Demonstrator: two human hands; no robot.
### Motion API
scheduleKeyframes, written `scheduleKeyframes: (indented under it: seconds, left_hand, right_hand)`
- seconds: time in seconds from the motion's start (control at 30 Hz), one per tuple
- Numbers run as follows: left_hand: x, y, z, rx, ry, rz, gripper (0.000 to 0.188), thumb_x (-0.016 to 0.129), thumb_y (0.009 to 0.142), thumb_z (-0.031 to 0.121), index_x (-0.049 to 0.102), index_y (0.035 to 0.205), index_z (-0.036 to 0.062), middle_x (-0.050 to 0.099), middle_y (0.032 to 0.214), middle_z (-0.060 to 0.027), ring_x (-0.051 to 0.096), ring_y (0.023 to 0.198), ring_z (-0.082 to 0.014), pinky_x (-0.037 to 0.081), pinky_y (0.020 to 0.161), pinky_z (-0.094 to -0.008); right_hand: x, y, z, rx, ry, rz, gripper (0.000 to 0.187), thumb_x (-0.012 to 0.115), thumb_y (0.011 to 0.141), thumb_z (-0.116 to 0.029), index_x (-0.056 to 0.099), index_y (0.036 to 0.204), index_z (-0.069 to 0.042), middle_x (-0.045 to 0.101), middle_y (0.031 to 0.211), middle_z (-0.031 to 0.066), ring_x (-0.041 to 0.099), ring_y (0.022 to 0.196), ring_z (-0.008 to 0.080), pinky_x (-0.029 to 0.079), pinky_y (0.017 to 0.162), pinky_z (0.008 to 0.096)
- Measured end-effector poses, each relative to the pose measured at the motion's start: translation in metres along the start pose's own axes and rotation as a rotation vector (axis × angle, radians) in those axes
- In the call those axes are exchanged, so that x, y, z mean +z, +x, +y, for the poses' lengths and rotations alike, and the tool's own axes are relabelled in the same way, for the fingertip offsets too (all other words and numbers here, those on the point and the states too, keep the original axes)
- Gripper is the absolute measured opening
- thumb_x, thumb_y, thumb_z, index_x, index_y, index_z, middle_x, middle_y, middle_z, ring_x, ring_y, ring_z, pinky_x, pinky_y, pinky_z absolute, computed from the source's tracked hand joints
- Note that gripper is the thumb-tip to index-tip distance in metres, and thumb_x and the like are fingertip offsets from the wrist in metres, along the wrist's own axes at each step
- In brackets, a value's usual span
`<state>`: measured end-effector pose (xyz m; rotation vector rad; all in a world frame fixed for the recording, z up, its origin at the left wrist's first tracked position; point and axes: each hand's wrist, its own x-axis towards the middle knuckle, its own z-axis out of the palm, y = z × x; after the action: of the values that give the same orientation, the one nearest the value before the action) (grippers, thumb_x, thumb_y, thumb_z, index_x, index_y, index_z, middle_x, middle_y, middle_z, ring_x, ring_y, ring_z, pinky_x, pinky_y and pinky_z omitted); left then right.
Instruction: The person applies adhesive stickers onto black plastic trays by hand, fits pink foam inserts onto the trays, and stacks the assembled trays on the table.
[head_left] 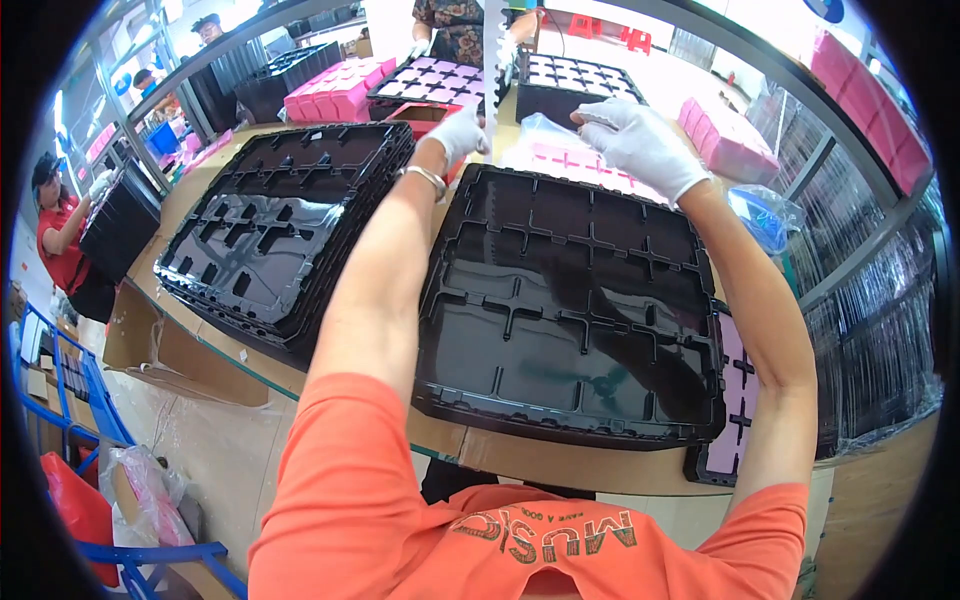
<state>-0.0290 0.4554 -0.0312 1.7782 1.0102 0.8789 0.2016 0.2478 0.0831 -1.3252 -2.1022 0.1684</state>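
Observation:
Both my hands wear white gloves and reach over the far edge of a wide black plastic tray (560, 350) with cross-shaped ribs, directly in front of me. My left hand (460, 136) is beside a white upright post (491, 80), its fingers curled; whatever they hold, if anything, is hidden. My right hand (640, 148) has its fingers stretched toward the left, with nothing seen in them. Below and between the hands lies a pink sheet with cross-shaped cutouts (570, 165), with see-through plastic film (540, 130) next to it.
A stack of black trays (270, 220) stands at the left. Pink blocks lie far left (335, 88) and right (728, 140). A metal frame bar (800, 80) crosses overhead. Across the table, a co-worker (455, 30) stands by trays. Wrapped stacks (865, 320) rise at the right.

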Motion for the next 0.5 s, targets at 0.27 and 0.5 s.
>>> scheduleKeyframes:
  seconds: [0.27,0.5]
  left_hand:
    - [-0.008,-0.07,0.034,-0.041,-0.359,0.244,0.022,0.066,0.077,-0.003,0.07,0.099,-0.0032,0.07,0.09,-0.0103,0.065,0.079,-0.0169,0.051,0.073,-0.0305]
    - [-0.023,-0.219,0.086,0.074,-0.272,0.248,0.013,0.07,0.079,0.002,0.07,0.092,-0.0017,0.068,0.081,-0.0066,0.065,0.072,-0.0151,0.051,0.066,-0.0271]
  right_hand:
    - [-0.019,-0.019,0.0,0.14,0.146,-0.009,0.033,0.06,0.089,-0.023,0.067,0.112,0.0,0.071,0.103,0.0151,0.068,0.091,0.0212,0.05,0.084,0.0289]
    - [-0.007,0.03,-0.052,-0.254,-0.279,0.662,0.027,0.064,0.084,-0.017,0.068,0.11,-0.008,0.066,0.095,0.0133,0.065,0.089,0.0305,0.051,0.078,0.0394]
